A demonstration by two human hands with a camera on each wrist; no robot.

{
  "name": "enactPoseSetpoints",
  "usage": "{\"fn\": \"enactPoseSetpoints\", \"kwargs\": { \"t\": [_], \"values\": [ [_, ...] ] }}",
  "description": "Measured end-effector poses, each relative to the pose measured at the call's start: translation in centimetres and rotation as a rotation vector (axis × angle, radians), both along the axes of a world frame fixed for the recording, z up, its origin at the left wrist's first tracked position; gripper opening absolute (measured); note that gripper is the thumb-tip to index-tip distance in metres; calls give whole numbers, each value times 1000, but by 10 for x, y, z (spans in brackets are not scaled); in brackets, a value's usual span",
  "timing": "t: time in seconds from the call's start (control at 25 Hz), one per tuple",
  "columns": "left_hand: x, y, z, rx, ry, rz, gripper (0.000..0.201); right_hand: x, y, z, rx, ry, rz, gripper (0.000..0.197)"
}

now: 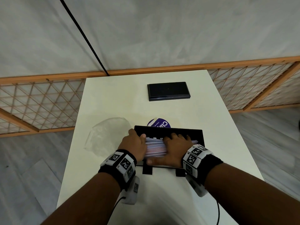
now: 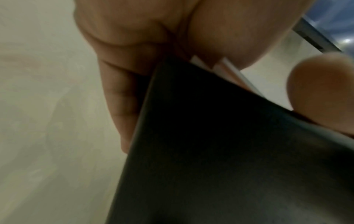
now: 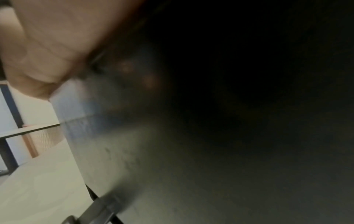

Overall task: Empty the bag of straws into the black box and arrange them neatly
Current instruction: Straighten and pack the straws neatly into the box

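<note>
The bundle of straws [image 1: 155, 147] is seen at the lower centre of the head view, within the black box [image 1: 168, 132] on the white table [image 1: 113, 98]. It is grasped by the right hand [image 1: 176, 146], with fingers curled over it and the thumb tucked beneath. The box's left wall is clasped by the left hand [image 1: 134, 144], fingers outside and thumb inside. A black lid [image 1: 168, 90] is set at upper centre, and a clear bag [image 1: 107, 133] at the left.

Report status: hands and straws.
Left hand grips black box end. Right hand grips straw bundle over box. Black lid, clear bag lie apart, nothing blocking.
</note>
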State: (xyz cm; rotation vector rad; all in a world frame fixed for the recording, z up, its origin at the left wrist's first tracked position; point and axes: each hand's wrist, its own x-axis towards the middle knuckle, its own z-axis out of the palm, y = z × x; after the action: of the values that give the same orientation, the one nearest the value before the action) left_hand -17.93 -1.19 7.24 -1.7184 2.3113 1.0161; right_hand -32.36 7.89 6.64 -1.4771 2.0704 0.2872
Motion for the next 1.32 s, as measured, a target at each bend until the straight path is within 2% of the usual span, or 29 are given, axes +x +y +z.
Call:
{"fn": "enactPoseSetpoints", "kwargs": {
  "t": [0.12, 0.24, 0.32, 0.44, 0.6, 0.72, 0.88, 1.04, 1.16, 1.24, 1.32],
  "values": [
    [2, 1, -1, 36, 38, 38, 39, -5, 0, 3, 41, -48, 5, 120],
    [1, -1, 0, 36, 154, 207, 44, -7, 0, 3, 33, -17, 20, 122],
    [0, -4, -2, 89, 269, 309, 46, -6, -1, 2, 9, -20, 16, 116],
    [0, -3, -4, 126, 397, 292, 49, -3, -2, 2, -18, -63, -16, 104],
    [1, -2, -4, 192, 424, 185, 72, -2, 2, 4, -168, 18, -18, 94],
    [3, -3, -10, 139, 286, 39, 74, -3, 11, 3, -110, 54, -36, 106],
    [9, -9, -10, 91, 376, 106, 76, -14, 22, 2, -65, 51, -70, 131],
    [6, 7, -9, 27, 211, -108, 86, -14, 20, 5, -27, 110, -23, 133],
    [6, 19, 10, -210, 120, -266, 94, -14, 19, 4, -13, 127, 32, 121],
    [-3, 20, 27, -231, 103, -478, 80, -15, 18, 4, 3, 110, 30, 110],
    [-22, 19, 34, -124, -71, -642, 71, -15, 16, 2, 23, 83, 44, 103]
  ]
}}
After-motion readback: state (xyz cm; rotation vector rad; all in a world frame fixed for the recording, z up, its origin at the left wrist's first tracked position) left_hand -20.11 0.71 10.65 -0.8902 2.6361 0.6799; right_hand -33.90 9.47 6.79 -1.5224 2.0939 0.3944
